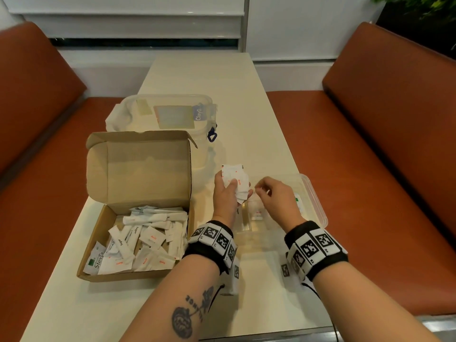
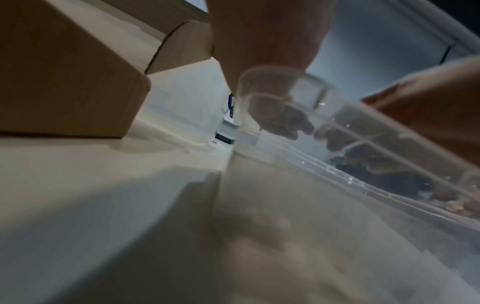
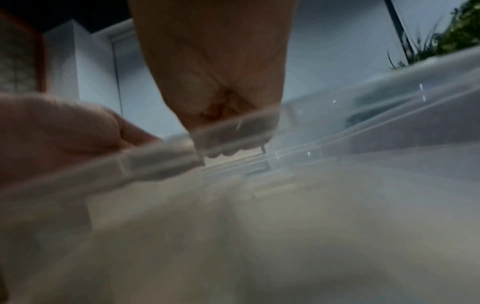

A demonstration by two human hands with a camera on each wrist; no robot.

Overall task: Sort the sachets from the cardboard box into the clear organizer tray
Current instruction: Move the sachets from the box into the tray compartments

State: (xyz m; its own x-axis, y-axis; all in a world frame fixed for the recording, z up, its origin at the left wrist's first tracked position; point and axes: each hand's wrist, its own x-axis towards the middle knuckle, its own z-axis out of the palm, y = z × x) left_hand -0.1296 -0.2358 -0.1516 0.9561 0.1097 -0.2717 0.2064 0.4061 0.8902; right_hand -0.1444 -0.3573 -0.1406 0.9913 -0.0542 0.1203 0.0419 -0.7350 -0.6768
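Note:
An open cardboard box at the table's left holds several white sachets, some printed Salt, Sugar or Stevia. My left hand grips a small stack of white salt sachets just right of the box, at the left end of the clear organizer tray. Close beside it, my right hand hovers over the tray with its fingers curled; whether it pinches anything is unclear. In the tray lie a salt sachet and a green-marked one. The right wrist view shows curled fingers behind the blurred tray rim.
A clear lidded plastic container stands behind the box. The cream table is narrow, with brown bench seats on both sides. The box's raised lid stands at the left of my hands.

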